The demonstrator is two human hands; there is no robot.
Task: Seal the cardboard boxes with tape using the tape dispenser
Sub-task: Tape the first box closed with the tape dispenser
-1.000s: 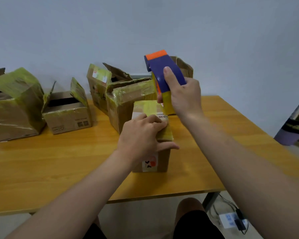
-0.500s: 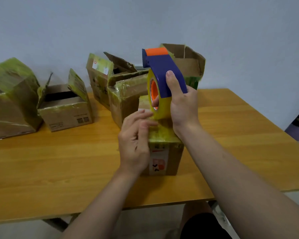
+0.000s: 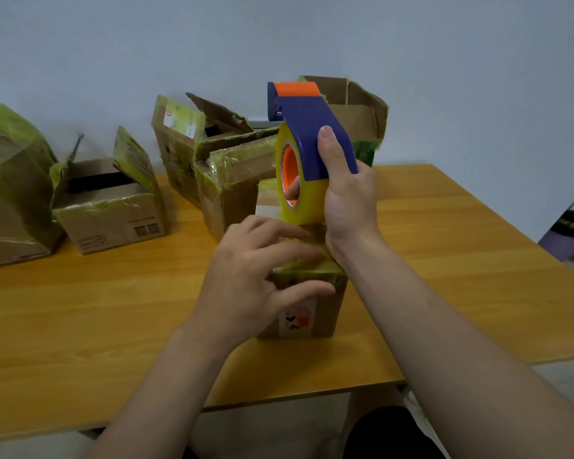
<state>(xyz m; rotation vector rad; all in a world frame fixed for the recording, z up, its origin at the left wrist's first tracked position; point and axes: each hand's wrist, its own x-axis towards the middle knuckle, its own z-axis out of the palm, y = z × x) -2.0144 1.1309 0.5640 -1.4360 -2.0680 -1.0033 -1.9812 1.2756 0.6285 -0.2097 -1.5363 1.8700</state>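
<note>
A small cardboard box (image 3: 325, 309) with yellow-green tape across its closed top stands at the middle of the wooden table (image 3: 80, 326). My right hand (image 3: 348, 200) grips a blue and orange tape dispenser (image 3: 307, 127) holding a yellow tape roll, upright just above the box's far end. My left hand (image 3: 252, 276) hovers at the box's near left side, fingers spread and relaxed over its taped top; it looks blurred.
Several other tape-covered cardboard boxes stand along the back: a large one (image 3: 10, 193) at far left, an open one (image 3: 110, 207), a torn pair (image 3: 219, 167) and an open one (image 3: 362, 117) behind the dispenser. The table's front edge lies near my knees.
The dispenser stays upright above the box in my right hand. My left hand has lowered from near the tape roll to the box's top, fingers spreading.
</note>
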